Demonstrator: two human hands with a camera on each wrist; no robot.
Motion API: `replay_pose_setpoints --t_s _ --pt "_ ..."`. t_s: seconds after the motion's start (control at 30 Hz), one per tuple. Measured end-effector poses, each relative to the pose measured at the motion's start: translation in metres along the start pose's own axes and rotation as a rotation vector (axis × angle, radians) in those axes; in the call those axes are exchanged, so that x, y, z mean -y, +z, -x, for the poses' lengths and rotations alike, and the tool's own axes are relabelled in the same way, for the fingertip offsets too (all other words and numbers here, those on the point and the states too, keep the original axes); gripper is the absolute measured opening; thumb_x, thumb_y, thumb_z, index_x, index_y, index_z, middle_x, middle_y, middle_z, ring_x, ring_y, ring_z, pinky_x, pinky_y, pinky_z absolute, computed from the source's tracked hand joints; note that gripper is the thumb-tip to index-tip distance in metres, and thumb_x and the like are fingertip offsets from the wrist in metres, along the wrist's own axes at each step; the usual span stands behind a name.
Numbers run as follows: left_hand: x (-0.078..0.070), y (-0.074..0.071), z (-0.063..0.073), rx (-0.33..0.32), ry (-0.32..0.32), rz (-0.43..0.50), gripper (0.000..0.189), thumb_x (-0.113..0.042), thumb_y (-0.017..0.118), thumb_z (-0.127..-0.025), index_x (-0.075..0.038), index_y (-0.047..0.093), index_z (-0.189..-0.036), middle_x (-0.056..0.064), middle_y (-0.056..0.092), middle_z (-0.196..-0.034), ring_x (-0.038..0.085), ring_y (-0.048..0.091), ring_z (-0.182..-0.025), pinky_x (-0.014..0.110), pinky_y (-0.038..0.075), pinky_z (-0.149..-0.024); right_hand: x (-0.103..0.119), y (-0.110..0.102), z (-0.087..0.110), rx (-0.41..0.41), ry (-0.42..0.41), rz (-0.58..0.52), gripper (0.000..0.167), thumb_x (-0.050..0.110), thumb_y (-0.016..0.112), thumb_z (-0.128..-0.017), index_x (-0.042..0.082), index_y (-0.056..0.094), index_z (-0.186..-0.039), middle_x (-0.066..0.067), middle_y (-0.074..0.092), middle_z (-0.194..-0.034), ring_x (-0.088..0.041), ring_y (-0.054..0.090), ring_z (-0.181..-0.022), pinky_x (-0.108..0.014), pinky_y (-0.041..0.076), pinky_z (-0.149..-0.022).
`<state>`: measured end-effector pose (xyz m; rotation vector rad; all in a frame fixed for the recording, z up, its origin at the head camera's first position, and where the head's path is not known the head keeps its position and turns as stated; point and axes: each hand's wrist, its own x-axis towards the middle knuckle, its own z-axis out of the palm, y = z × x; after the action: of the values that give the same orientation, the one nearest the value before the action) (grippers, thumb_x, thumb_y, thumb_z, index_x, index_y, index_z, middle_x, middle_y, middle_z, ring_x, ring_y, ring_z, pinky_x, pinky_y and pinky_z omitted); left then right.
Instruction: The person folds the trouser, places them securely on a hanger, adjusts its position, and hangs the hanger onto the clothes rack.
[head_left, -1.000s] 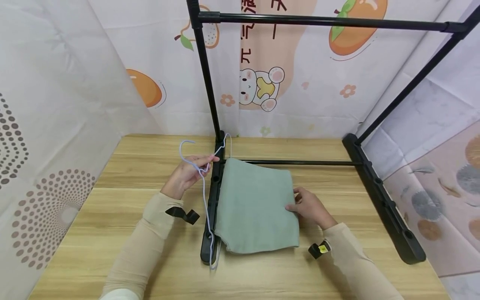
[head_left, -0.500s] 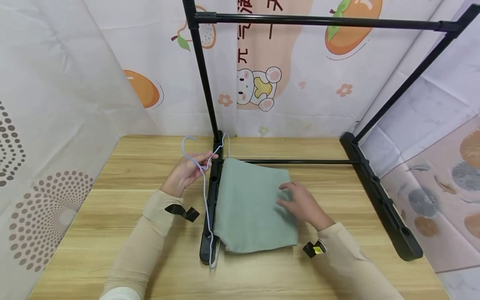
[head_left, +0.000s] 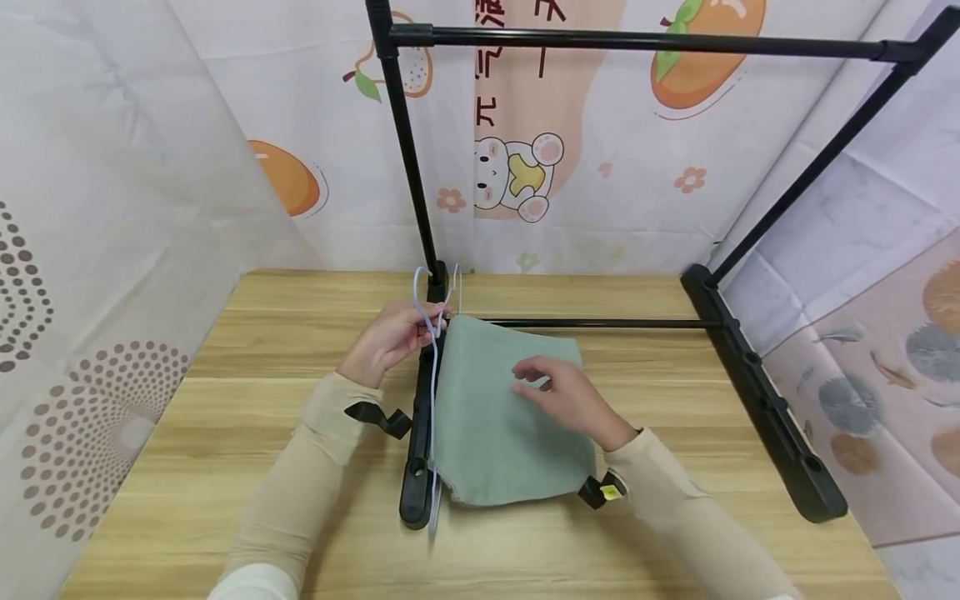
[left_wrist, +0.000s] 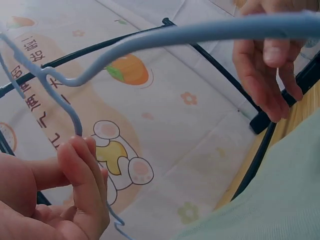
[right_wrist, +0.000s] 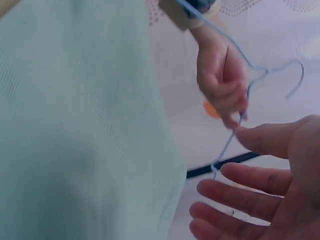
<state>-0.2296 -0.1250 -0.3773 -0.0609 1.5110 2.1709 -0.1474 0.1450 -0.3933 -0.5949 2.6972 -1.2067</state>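
Observation:
My left hand (head_left: 392, 340) pinches a light blue wire hanger (head_left: 432, 408) near its neck, thumb and fingers on one sloping arm. The hanger stands on its side along the left edge of a folded pale green cloth (head_left: 495, 442), hook pointing up and away. Its lower bar is hidden by the cloth. In the left wrist view the fingertips close on the hanger wire (left_wrist: 75, 120) just below the neck. My right hand (head_left: 566, 396) is over the middle of the cloth, fingers loosely bent and apart, nothing between them. The right wrist view shows those fingers (right_wrist: 255, 197) spread beside the cloth.
A black rack frame surrounds the cloth, with a left foot (head_left: 416, 492), a right foot (head_left: 772, 408), a low crossbar (head_left: 637, 323) and a high top bar (head_left: 637, 40). Wood-grain tabletop (head_left: 225, 400) lies beneath. Printed curtains (head_left: 322, 100) hang at the back and sides.
My right hand has let go of the cloth's right edge and moved left over its middle. My left hand has brought the hanger's neck and hook rightward, closer to the cloth.

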Motion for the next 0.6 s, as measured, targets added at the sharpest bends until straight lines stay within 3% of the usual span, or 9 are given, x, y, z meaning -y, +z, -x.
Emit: replay_pose_setpoints --t_s 0.1,0.43,0.6 --pt "0.001 0.002 -0.001 0.007 -0.009 0.022 0.026 -0.006 0.048 -0.101 -0.006 0.07 -0.085 0.0 0.066 -0.067 0.003 0.062 -0.058 0.01 0.047 -0.05 0.011 0.006 -0.002 0.023 -0.01 -0.075 0.03 0.021 0.063 -0.095 0.001 0.066 -0.117 -0.008 0.071 -0.108 -0.022 0.065 -0.099 -0.034 0.054 -0.082" --pt "-0.001 0.008 0.001 0.004 -0.016 0.057 0.026 -0.007 0.05 -0.1 -0.007 0.07 -0.085 0.0 0.068 -0.07 0.003 0.064 -0.06 0.01 0.05 -0.054 0.042 0.033 -0.005 0.129 -0.056 -0.22 0.037 0.024 0.059 -0.098 0.0 0.061 -0.126 -0.01 0.072 -0.105 -0.019 0.067 -0.097 -0.023 0.053 -0.08" --pt "-0.003 0.009 0.003 0.004 -0.019 0.088 0.027 -0.006 0.048 -0.1 -0.007 0.07 -0.085 0.001 0.068 -0.071 0.003 0.065 -0.062 0.01 0.05 -0.054 0.05 0.047 -0.004 0.125 -0.059 -0.266 0.033 0.021 0.059 -0.098 0.001 0.062 -0.124 -0.011 0.073 -0.102 -0.017 0.067 -0.092 -0.022 0.052 -0.077"
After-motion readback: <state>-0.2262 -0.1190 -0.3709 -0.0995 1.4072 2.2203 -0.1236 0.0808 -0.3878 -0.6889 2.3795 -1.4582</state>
